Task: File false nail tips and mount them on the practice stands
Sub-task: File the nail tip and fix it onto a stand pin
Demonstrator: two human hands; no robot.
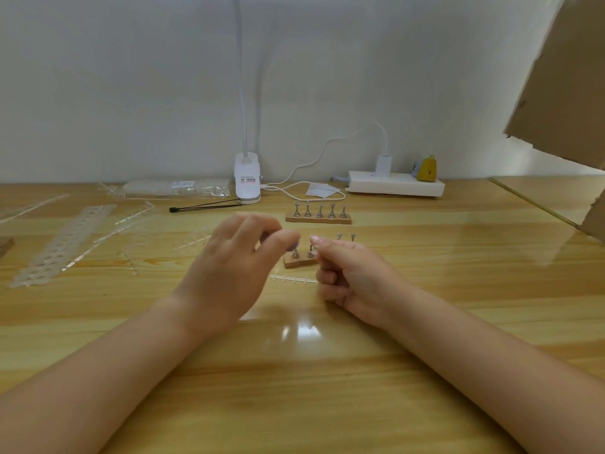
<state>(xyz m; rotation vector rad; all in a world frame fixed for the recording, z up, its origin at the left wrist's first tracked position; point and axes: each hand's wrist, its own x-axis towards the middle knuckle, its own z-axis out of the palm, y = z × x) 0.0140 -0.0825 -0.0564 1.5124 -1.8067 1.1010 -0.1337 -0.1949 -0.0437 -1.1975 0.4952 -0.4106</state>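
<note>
My right hand point(352, 273) hovers over the near wooden practice stand point(298, 262). Its fingers are curled, and thumb and forefinger pinch a small pale false nail tip point(315, 239) just above the stand's metal pegs point(310, 252). The hand hides the stand's right part, though two pegs point(346, 237) show beyond it. My left hand point(235, 263) is blurred, just left of the stand, fingers apart and holding nothing. A second stand point(319, 219) with several bare pegs sits farther back. A clear stripped sprue strip point(291, 278) lies between my hands.
Clear strips and a perforated tip sheet point(65, 244) lie at the left. A bag of tips point(176, 188), a black tool point(203, 207), a white clip lamp point(247, 178) and a power strip point(396, 187) line the wall. Cardboard point(563, 77) hangs at the right.
</note>
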